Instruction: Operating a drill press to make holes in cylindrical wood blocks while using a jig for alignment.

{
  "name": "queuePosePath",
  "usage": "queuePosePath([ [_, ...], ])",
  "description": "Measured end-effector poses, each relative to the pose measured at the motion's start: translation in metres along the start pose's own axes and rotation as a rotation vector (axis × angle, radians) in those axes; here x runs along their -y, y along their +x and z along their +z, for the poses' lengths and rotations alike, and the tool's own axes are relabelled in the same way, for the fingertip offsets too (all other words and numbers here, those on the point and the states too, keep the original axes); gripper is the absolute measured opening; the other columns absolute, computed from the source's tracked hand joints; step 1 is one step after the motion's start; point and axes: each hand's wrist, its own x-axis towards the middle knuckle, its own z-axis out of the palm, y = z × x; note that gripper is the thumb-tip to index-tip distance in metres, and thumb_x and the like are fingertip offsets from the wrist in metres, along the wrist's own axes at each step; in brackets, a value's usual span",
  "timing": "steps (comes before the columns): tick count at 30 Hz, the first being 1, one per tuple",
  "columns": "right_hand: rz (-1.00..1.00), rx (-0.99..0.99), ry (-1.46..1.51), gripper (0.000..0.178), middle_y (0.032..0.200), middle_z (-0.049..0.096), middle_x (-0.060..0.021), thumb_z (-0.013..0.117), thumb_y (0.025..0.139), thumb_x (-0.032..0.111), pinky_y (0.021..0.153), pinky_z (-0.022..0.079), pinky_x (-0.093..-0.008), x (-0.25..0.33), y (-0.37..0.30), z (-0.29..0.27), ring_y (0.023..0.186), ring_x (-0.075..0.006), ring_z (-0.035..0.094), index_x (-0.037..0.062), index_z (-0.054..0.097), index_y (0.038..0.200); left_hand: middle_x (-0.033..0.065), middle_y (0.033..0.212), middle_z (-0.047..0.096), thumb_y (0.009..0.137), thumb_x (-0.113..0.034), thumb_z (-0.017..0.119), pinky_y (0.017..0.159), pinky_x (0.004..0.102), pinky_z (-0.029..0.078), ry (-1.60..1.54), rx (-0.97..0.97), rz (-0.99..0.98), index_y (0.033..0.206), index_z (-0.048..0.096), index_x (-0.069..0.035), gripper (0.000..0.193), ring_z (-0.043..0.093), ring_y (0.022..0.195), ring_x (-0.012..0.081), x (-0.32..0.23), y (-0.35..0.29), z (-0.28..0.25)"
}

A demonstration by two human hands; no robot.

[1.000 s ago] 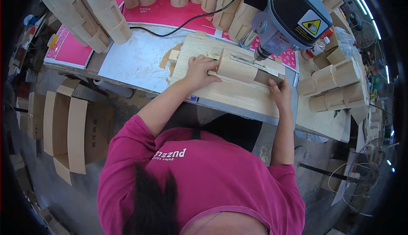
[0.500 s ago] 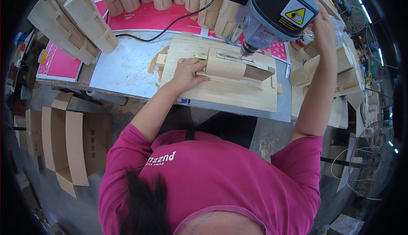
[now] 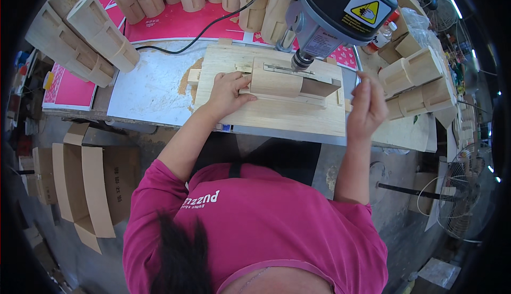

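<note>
On a pale wooden board lies a wooden block with a rounded front side, a metal strip along its top and a dark face at its right end. My left hand grips the left end of this block, thumb at the front, fingers behind. Just above the block's top sits the chuck of a dark drill press; whether the bit touches wood is hidden. Right of the board, my right hand is raised with its fingers curled. What it holds, if anything, I cannot make out.
Rounded wooden pieces stand stacked at the back left, more wooden pieces at the right. A black cable crosses the table. An open cardboard box stands on the floor at left, a fan at right.
My right hand has come down and toward me from beside the drill press head to the right of the board. My left hand stays on the block.
</note>
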Motion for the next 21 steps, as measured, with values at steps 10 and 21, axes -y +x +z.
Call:
queuePosePath([
  [10,-0.144,0.029,0.038,0.011,0.066,0.054,-0.0109,0.052,0.083,0.001,0.053,0.039,-0.0264,-0.04,-0.027,0.025,0.058,-0.0165,0.051,-0.0025,0.061,0.089,0.0003,0.075,0.054,0.062,-0.029,0.074,0.075,0.0358,0.031,-0.002,0.006,-0.001,0.106,0.059,-0.014,0.048,0.053,0.081,0.0188,-0.003,0.001,-0.001],
  [21,0.093,0.051,-0.174,0.029,0.066,0.056,-0.0098,0.051,0.086,0.025,0.06,0.04,-0.0269,-0.001,0.151,0.025,0.064,-0.0144,0.052,-0.0023,0.059,0.08,-0.0017,0.073,0.054,0.061,-0.031,0.074,0.073,0.0346,0.026,0.029,-0.056,0.001,0.102,0.062,-0.016,0.046,0.052,0.076,0.0168,-0.031,0.016,0.027],
])
